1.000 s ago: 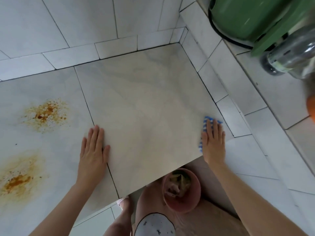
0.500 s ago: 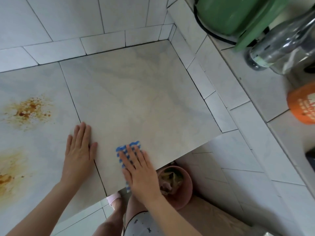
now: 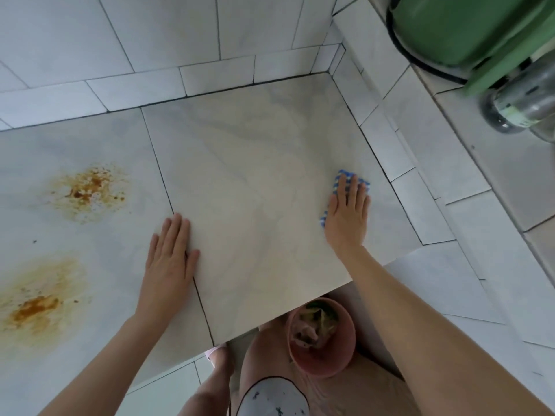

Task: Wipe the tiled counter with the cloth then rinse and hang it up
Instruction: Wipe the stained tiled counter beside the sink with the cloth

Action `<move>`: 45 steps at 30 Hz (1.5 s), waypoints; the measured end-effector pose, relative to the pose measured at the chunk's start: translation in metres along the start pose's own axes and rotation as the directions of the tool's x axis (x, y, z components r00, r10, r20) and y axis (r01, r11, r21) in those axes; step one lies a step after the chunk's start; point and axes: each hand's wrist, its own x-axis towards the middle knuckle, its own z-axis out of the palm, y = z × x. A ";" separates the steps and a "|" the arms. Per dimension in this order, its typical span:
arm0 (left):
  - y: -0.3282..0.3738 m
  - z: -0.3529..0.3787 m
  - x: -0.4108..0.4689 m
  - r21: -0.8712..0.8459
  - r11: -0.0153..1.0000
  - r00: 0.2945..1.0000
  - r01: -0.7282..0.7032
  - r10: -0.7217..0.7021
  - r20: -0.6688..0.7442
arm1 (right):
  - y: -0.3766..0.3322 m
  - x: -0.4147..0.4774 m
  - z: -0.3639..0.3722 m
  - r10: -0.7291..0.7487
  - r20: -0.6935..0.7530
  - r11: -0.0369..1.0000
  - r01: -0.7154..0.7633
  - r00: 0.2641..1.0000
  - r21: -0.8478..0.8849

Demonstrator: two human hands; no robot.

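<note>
Wiping step: right hand [image 3: 347,217], fingers flat, presses the blue checked cloth [image 3: 345,183] on the table [image 3: 255,181]; left hand [image 3: 169,253] lies flat and empty; next, sweep toward the orange stains [image 3: 90,190] at 9 o'clock.

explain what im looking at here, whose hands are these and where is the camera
The camera sits on a person's head, looking down at their own bare arms. No machine is involved. The right hand presses flat on a blue-and-white cloth on the tiled counter. The left hand rests flat on the tile and holds nothing. Two orange-brown stains lie at the left. Below the counter's edge stands a pink bucket. A green container sits at top right.
</note>
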 end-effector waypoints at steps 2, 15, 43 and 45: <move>-0.003 -0.001 0.001 0.004 1.000 1.000 -0.010 0.010 0.010 | -0.035 -0.018 0.004 -0.181 0.015 0.983 0.180 0.983 0.032; -0.020 -0.016 -0.018 -0.035 0.996 0.993 -0.088 0.090 0.071 | -0.121 -0.180 0.037 -0.724 0.077 0.689 0.723 0.685 0.044; -0.045 -0.026 -0.068 0.060 0.997 0.992 -0.056 0.049 0.114 | -0.187 -0.066 0.033 -0.762 0.081 0.642 0.766 0.642 -0.029; -0.045 -0.026 -0.068 0.043 0.997 0.993 -0.060 0.055 0.105 | -0.192 -0.067 0.033 -0.725 0.066 0.686 0.727 0.686 -0.027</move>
